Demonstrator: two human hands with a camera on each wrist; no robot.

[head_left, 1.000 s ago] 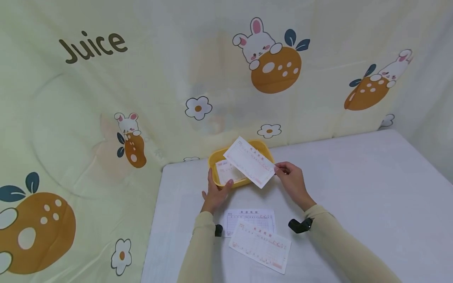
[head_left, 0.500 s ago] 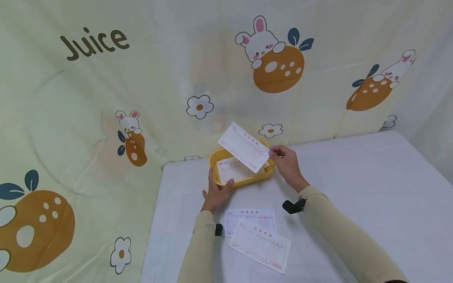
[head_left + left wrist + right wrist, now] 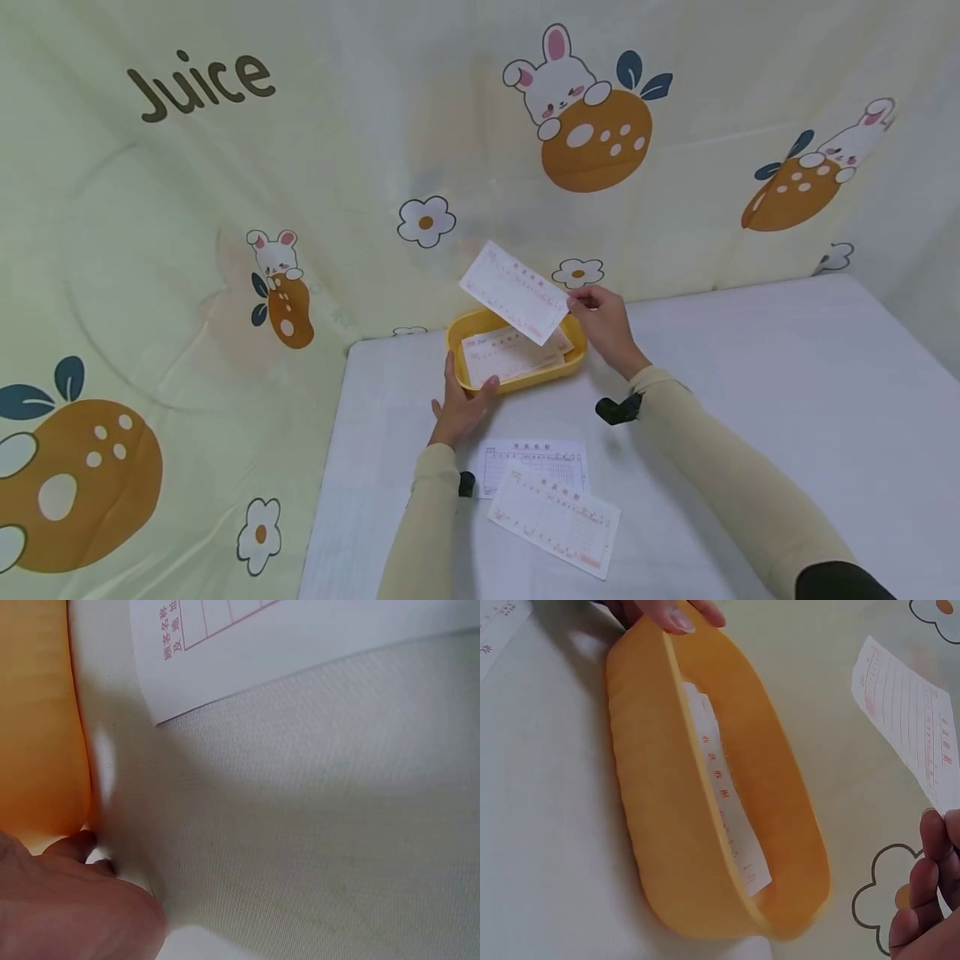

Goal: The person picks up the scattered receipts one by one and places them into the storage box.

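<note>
A yellow plastic basket (image 3: pixel 517 382) stands at the back of the table with several printed receipt slips (image 3: pixel 506 354) inside. My left hand (image 3: pixel 459 408) grips its front left corner; in the right wrist view the thumb (image 3: pixel 676 619) lies over the rim. Above the basket, my right hand (image 3: pixel 606 327) pinches a red-printed receipt slip (image 3: pixel 514 292) by its right corner, the slip slanting up to the left. In front lie two more receipts: a red-printed one (image 3: pixel 555 521) overlaps a blue-printed one (image 3: pixel 532 467).
White cloth covers the table (image 3: pixel 750 400). Directly behind the basket hangs a pale curtain (image 3: pixel 360 150) printed with rabbits, oranges and flowers. The table's left edge runs just left of the left forearm (image 3: pixel 420 517).
My right hand has lifted the receipt slip up and slightly left over the basket, uncovering more of the slips inside. My left hand stays on the basket's corner.
</note>
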